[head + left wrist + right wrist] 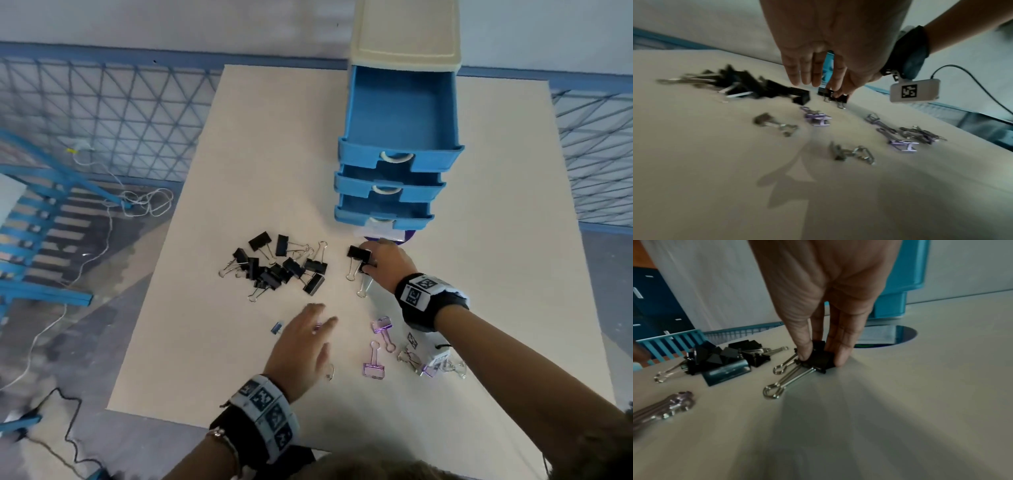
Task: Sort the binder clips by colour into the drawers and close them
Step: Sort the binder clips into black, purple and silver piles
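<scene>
A drawer unit (pixel 404 37) stands at the table's far side with three blue drawers pulled out. The top drawer (pixel 400 113) is out farthest and looks empty. A pile of black binder clips (pixel 281 267) lies mid-table. My right hand (pixel 368 263) pinches a black clip (pixel 821 361) that rests on the table just right of the pile, with a second black clip (pixel 359 253) touching it. My left hand (pixel 320 317) hovers with straight fingers over a small purple clip (pixel 818 119). Purple clips (pixel 382 323) and silvery clips (pixel 409 358) lie scattered nearer me. A small blue clip (pixel 276 328) sits left of that hand.
A purple disc with white paper (pixel 407 236) lies at the foot of the drawer unit. The beige table (pixel 212 342) ends close on the left and near sides. Blue railing (pixel 102 113) and loose cables (pixel 144 202) are on the floor to the left.
</scene>
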